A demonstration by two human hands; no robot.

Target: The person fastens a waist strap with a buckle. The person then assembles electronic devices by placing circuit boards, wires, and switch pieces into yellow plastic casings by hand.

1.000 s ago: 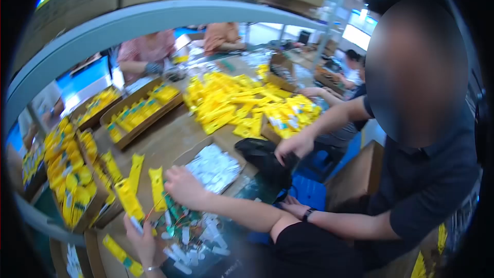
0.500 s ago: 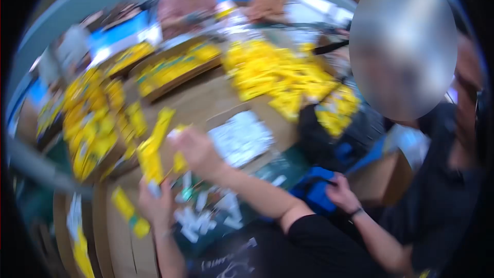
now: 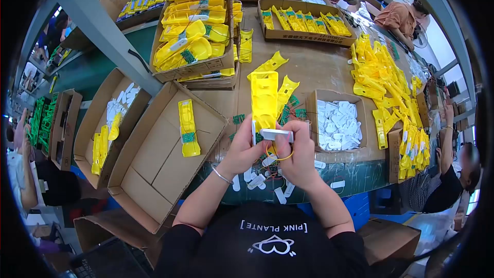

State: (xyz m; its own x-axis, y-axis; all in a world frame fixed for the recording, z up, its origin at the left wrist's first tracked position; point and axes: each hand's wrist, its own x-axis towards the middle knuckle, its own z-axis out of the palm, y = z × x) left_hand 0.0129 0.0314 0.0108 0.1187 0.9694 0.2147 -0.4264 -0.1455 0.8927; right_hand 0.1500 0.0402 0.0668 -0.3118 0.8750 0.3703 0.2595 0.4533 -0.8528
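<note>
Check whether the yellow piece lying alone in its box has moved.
No. Judged against the cardboard box, the yellow piece lies as before, slanted near the box's far end; the view has shifted instead.

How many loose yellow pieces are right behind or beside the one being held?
2: one yellow piece past the far end of the held piece, another yellow piece by its right side. Both are partly covered; more may be hidden.

My black shirt [image 3: 247, 226] reads "[PINK PLANTE]", upside down to me. Near the tabletop's far edge, an open carton's [image 3: 280, 34] front wall shows "WORLD" beside Chinese characters too small to read surely.
</note>
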